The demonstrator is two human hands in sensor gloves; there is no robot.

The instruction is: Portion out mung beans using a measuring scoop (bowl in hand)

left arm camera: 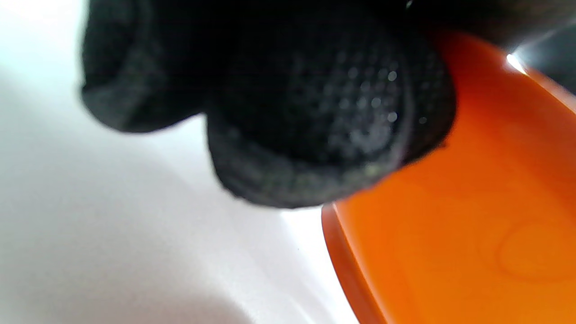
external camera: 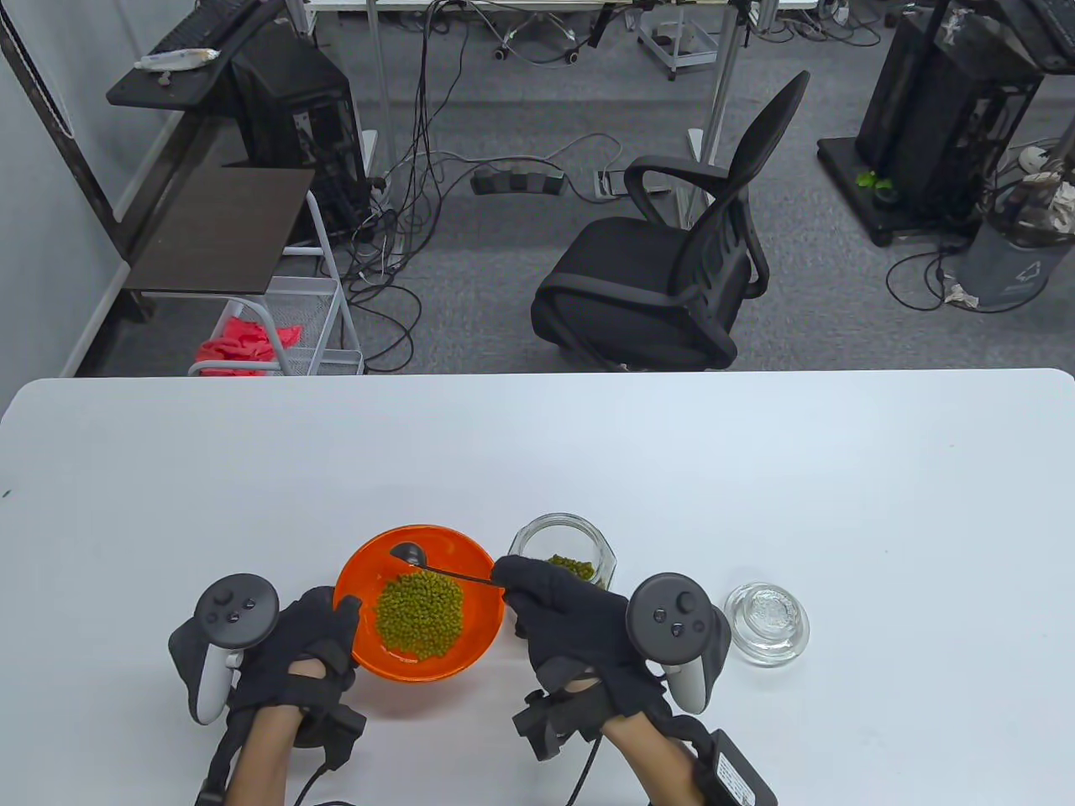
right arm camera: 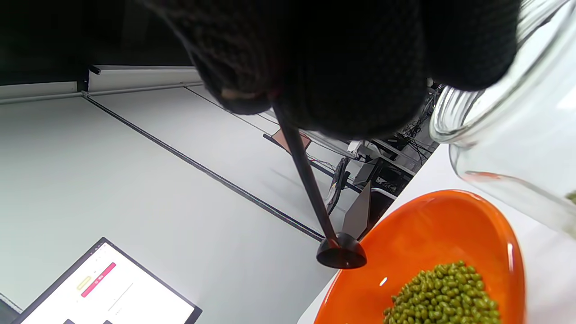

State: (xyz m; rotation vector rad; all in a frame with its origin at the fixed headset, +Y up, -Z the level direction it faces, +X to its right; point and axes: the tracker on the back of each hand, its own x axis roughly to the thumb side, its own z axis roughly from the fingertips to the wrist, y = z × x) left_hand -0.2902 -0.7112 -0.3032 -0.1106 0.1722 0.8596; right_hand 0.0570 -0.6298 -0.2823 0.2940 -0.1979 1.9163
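An orange bowl (external camera: 470,571) holds a heap of green mung beans (external camera: 420,614). My left hand (external camera: 315,638) grips the bowl's left rim, thumb over the edge; in the left wrist view the gloved fingers (left arm camera: 315,112) lie against the bowl's underside (left arm camera: 472,234). My right hand (external camera: 546,596) pinches the handle of a small black measuring scoop (external camera: 409,553), whose cup hangs over the bowl's far inner side. In the right wrist view the scoop (right arm camera: 340,255) sits above the bowl (right arm camera: 432,234) and the beans (right arm camera: 445,292). A glass jar (external camera: 561,550) with some beans stands right of the bowl.
A glass jar lid (external camera: 767,622) lies on the white table (external camera: 756,470) right of my right hand. The jar (right arm camera: 517,148) is close beside my right fingers. A black office chair (external camera: 672,277) stands beyond the table's far edge.
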